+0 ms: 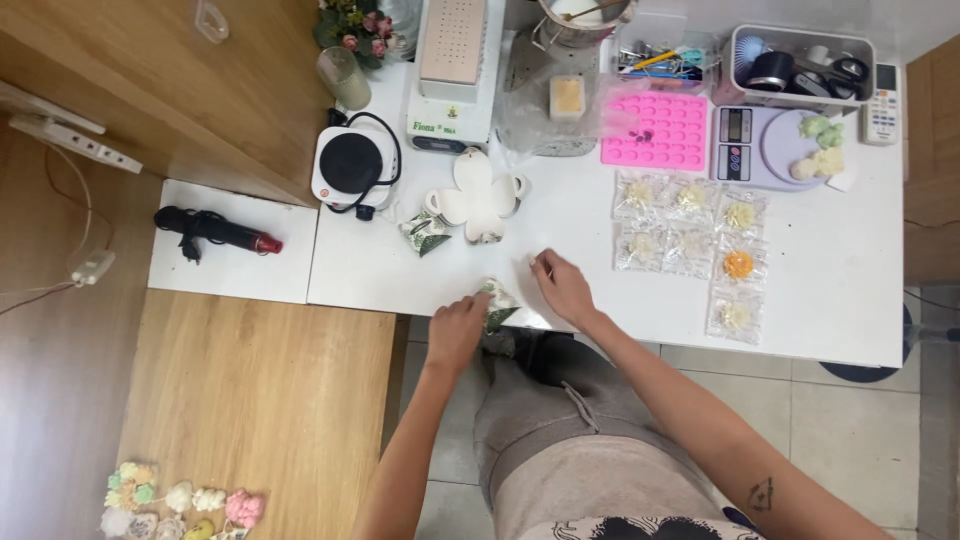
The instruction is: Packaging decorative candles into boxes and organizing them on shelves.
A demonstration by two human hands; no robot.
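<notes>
I see my left hand (455,330) pinching a small green-and-white packet (497,302) at the near edge of the white tabletop (850,280), while my right hand (562,285) rests just beside it, fingertips pressed together on something too small to tell. Seven clear bagged flower pieces (690,245) already lie in rows to the right, so I judge packing well along. One more green packet (425,235) waits by the white clover-shaped tray (478,195), and one pink mould (655,130) lies beyond.
</notes>
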